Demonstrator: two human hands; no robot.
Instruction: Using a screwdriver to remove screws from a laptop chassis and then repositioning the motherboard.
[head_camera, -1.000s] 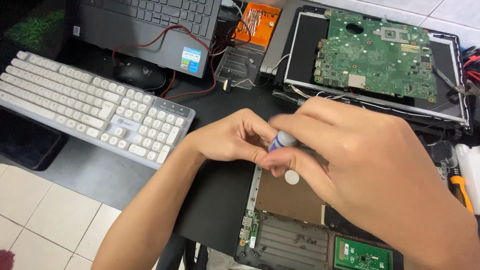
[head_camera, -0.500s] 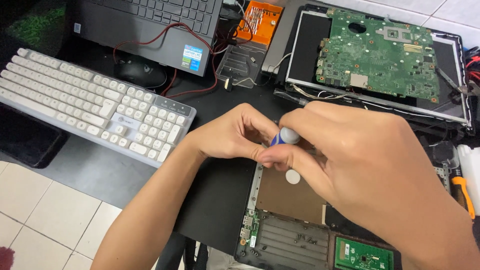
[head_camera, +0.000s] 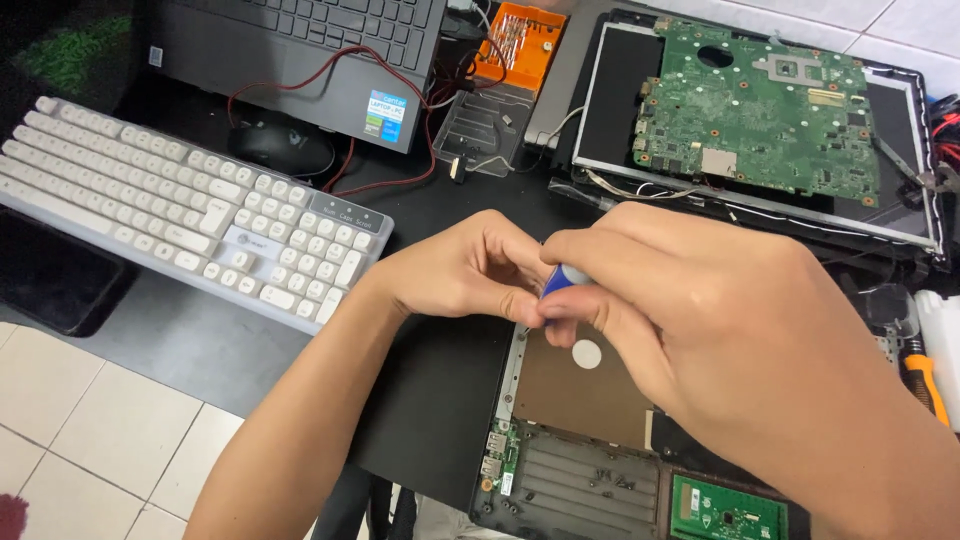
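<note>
**Both hands meet on a small screwdriver over an opened laptop base**

Both hands sit at the centre of the view, fingertips together. The right hand comes in from 4 o'clock and closes its fingers around a small screwdriver, of which only the blue and white cap shows between thumb and forefinger. The left hand reaches in from 7 o'clock and pinches at the same spot, its fingertips touching those of the right; whether it grips the tool's shaft or only steadies it cannot be told. The tip is hidden by the fingers.

Directly beneath the hands, toward 6 o'clock, lies the opened laptop base, with a brown plate bearing a round white sticker just under the right thumb. Loose dark screws lie on its grey ribbed section, and a small green board sits at its lower edge.

At 1 o'clock a green motherboard rests on a laptop lid panel. At 12 o'clock stands an orange parts case. At 10 o'clock a white keyboard lies on the dark table, with a black mouse and a red cable just beyond it, in front of a grey laptop. At 3 o'clock, an orange tool handle pokes in at the edge.
</note>
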